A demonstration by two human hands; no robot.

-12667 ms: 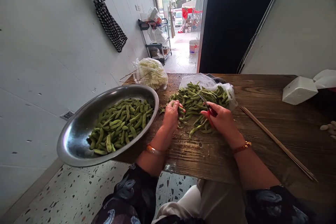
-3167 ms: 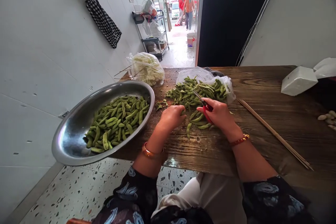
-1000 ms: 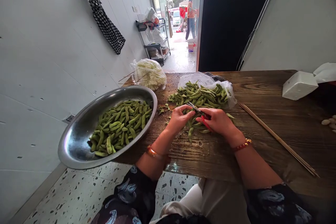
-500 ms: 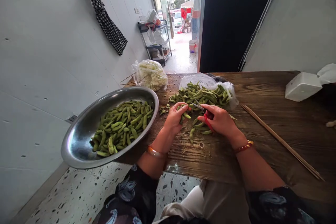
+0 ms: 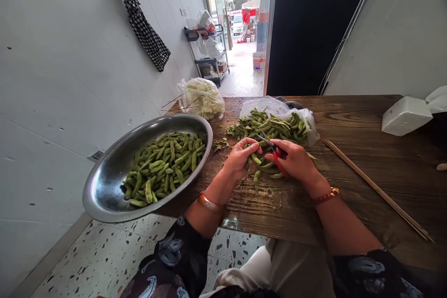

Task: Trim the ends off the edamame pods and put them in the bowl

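My left hand (image 5: 240,157) is closed around green edamame pods (image 5: 256,159), whose ends stick out below the fingers. Red-handled scissors (image 5: 278,160) are gripped in my right hand (image 5: 295,162), their blades pointing up and left toward the left hand with a gap between the tips. Just beyond both hands lies a heap of edamame (image 5: 275,125), spilling from a clear plastic bag (image 5: 267,104). A few loose pods (image 5: 257,179) rest on the wood below the scissors. To the left, a wide steel basin (image 5: 104,200) holds many pods and overhangs the table edge.
A bag of pale cauliflower-like florets (image 5: 204,98) sits at the table's far left with thin sticks beside it. Long wooden skewers (image 5: 377,188) lie to the right on the brown table (image 5: 352,125). A white box (image 5: 407,115) stands at the far right.
My left hand has moved slightly right, toward the pods near the scissors, with its fingertips now pinched closer together. The right hand stays almost in place with the scissors.
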